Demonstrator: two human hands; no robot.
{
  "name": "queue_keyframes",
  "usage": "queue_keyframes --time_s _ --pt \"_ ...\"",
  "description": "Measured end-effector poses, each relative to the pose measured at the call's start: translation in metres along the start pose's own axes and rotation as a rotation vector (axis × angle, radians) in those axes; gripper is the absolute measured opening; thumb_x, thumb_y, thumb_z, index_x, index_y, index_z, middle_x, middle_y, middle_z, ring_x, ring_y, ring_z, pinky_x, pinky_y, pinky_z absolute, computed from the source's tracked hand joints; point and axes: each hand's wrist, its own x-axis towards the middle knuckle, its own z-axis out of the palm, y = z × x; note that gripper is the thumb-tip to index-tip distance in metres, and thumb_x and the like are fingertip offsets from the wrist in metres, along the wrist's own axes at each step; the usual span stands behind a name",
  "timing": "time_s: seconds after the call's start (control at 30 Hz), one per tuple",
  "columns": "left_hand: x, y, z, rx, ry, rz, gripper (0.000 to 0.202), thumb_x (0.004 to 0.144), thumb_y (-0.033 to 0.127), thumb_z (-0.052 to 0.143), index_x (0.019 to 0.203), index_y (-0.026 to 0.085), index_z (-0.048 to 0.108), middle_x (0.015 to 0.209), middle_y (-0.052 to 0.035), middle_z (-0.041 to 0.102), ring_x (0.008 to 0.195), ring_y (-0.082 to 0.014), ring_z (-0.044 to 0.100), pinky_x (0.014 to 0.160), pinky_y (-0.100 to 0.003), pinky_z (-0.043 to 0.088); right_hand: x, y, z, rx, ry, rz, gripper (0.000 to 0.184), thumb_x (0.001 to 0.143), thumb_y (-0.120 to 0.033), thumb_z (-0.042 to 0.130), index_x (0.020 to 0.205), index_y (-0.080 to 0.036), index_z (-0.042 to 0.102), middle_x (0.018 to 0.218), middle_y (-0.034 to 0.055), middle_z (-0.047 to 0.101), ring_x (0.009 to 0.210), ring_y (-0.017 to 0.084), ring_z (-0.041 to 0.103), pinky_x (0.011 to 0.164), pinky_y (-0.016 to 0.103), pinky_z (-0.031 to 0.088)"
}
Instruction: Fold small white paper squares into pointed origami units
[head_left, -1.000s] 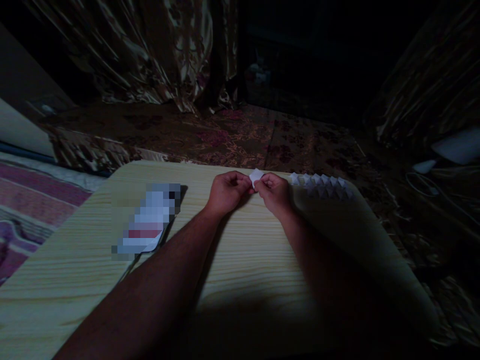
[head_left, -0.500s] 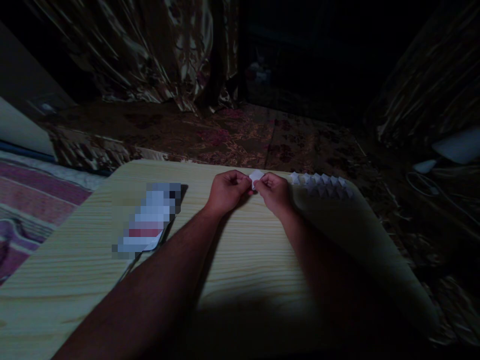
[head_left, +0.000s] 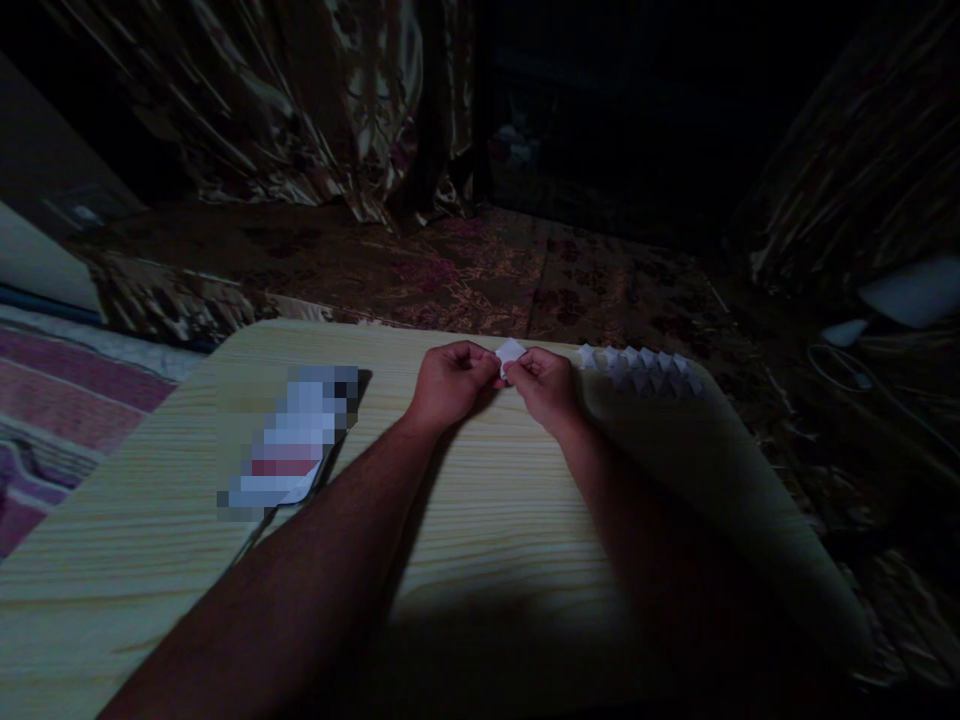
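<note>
Between my two hands is a small piece of folded white paper (head_left: 511,351), held just above the far part of the wooden table (head_left: 495,480). My left hand (head_left: 455,382) pinches its left side with thumb and forefinger. From the right, my right hand (head_left: 547,384) grips it, the thumb pressed on its front. Fingers cover the paper's lower part, so its exact folds cannot be made out. Just right of my right hand lie several folded paper stars (head_left: 631,358) in two rows, the nearer row in shadow.
A phone-like object (head_left: 296,440), blurred out by blocks, lies left of my left forearm with a cable running from it. Behind the table is a patterned cloth-covered ledge (head_left: 450,270) under curtains (head_left: 375,110). A white lamp-like object (head_left: 911,292) with a cord stands at right.
Both hands keep their hold on the paper, which shows slightly more of its upper face. The whole view has shifted a little; the stars and phone-like object stay put.
</note>
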Motion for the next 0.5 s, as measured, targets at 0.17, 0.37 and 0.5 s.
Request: queue_keyframes --time_s 0.17,0.37,0.5 --pt "-0.0005 0.0011 0.0007 -0.019 0.001 -0.009 0.028 0.07 0.041 0.07 0.075 0.014 0.064 0.064 -0.0057 0.068 0.051 -0.0137 0.061 0.048 -0.022 0.046 0.0001 -0.0015 0.0008 -0.018 -0.002 -0.007 0.019 0.071 -0.033 0.06 0.062 -0.018 0.054 0.054 -0.0024 0.057 0.047 0.008 0.046 0.047 0.02 0.035" --pt "0.0005 -0.0018 0.0012 0.035 0.032 0.063 0.022 0.071 0.037 0.068 0.075 0.015 0.063 0.063 -0.0029 0.066 0.052 -0.012 0.058 0.049 -0.021 0.044 -0.0003 -0.0015 0.0001 -0.044 -0.033 -0.027 0.02 0.074 -0.035 0.059 0.065 -0.017 0.055 0.057 -0.0027 0.056 0.051 0.009 0.047 0.048 0.02 0.035" --pt "-0.0001 -0.0025 0.0014 0.159 0.101 0.163 0.02 0.074 0.036 0.064 0.075 0.015 0.065 0.064 -0.0012 0.064 0.055 -0.0105 0.055 0.051 -0.02 0.042 0.0006 0.0008 0.0036 -0.023 -0.012 -0.041 0.018 0.073 -0.033 0.061 0.07 -0.017 0.055 0.064 -0.0016 0.058 0.057 0.01 0.052 0.052 0.02 0.039"
